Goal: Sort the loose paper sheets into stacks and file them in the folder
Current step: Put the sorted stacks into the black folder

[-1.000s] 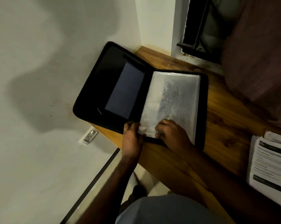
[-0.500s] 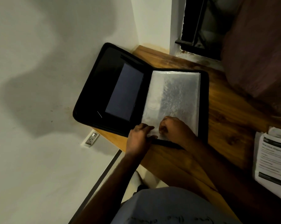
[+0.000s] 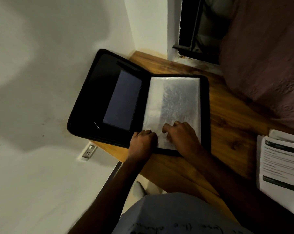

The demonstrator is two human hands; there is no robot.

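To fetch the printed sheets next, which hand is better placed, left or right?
Probably the right hand. The printed sheets lie at the table's right edge, on that hand's side. The left hand is at the near-left corner of the plastic sleeves in the open folder, farther away.

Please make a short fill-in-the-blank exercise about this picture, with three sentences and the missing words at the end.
1. The black folder lies ____ on the wooden table.
2. Both hands, the left hand and the right hand, are at the near edge of the clear plastic ____.
3. The printed paper sheets lie to the ____ of the folder.

Missing words: open; sleeves; right
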